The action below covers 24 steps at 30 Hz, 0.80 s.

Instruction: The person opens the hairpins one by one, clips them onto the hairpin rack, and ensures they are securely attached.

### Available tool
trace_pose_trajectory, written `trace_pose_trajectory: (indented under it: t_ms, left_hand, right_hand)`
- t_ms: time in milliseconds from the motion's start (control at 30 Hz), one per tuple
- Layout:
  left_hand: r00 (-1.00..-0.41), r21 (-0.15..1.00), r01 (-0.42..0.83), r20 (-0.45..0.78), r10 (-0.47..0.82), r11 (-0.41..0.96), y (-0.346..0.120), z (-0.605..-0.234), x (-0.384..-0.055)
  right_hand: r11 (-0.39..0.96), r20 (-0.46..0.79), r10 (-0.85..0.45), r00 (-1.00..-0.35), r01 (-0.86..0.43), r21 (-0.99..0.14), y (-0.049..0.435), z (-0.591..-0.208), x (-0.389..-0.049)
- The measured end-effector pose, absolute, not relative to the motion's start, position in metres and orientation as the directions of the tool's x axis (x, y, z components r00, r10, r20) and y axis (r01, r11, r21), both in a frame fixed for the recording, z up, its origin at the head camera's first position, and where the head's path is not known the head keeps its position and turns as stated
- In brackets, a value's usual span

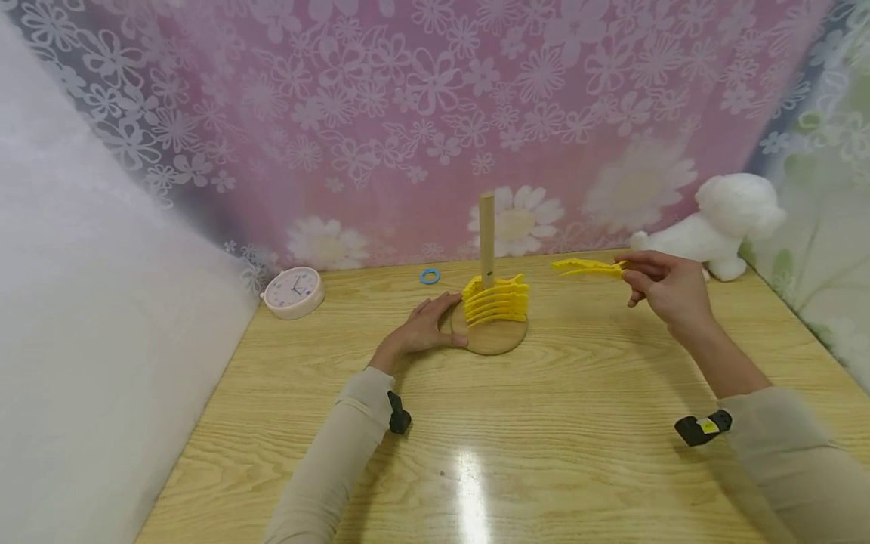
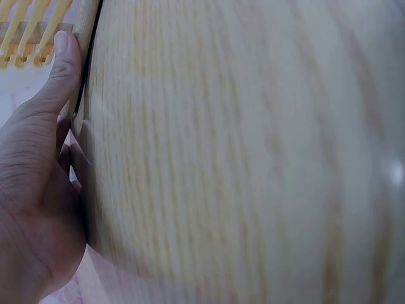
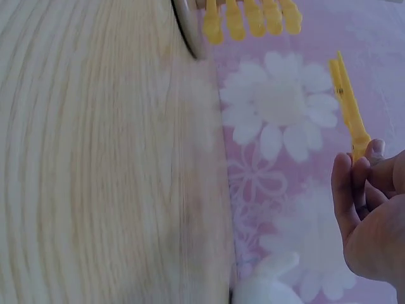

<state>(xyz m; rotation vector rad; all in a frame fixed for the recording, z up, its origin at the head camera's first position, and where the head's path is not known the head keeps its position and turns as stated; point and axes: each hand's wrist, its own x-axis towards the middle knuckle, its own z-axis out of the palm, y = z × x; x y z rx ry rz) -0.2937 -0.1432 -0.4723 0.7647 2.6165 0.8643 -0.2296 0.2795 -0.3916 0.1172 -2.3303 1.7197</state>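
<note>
A round wooden base (image 1: 492, 344) with an upright wooden post (image 1: 487, 238) stands on the table. Several yellow alligator hair clips (image 1: 499, 304) are stacked one over another around the lower post. My left hand (image 1: 423, 329) grips the base's left rim, thumb at the front and fingers toward the back; in the left wrist view its thumb (image 2: 61, 69) lies along the rim. Off to the right, my right hand (image 1: 676, 291) pinches one more yellow hair clip (image 3: 349, 104) by its end between thumb and fingers, raised above the table with its tip pointing left toward the post.
A blue ring (image 1: 430, 276) lies behind the left hand, near the table's back edge. At the back left stands a pink round clock (image 1: 294, 293). A white plush dog (image 1: 703, 227) sits behind the right hand, against the flowered pink curtain (image 1: 408, 136).
</note>
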Motion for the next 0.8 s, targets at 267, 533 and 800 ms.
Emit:
trace_pose_trajectory:
  t_ms: [267,533,800]
  left_hand:
    - [-0.823,0.630,0.380,-0.104,0.558,0.677,-0.143,-0.473,-0.293]
    - [-0.821,0.629,0.385,-0.102,0.562,0.676,-0.144,-0.473,-0.292]
    - [-0.821,0.632,0.393,-0.086,0.564,0.669,-0.144,-0.474,-0.293]
  right_hand:
    - [0.318,0.265,0.128,-0.956,-0.214,-0.924,0.251,-0.386,-0.233]
    - [0.257,0.267,0.144,-0.953,-0.225,-0.940,0.224,-0.385,-0.240]
    - [0.265,0.204,0.106,-0.973,-0.170,-0.949,0.198,-0.383,-0.246]
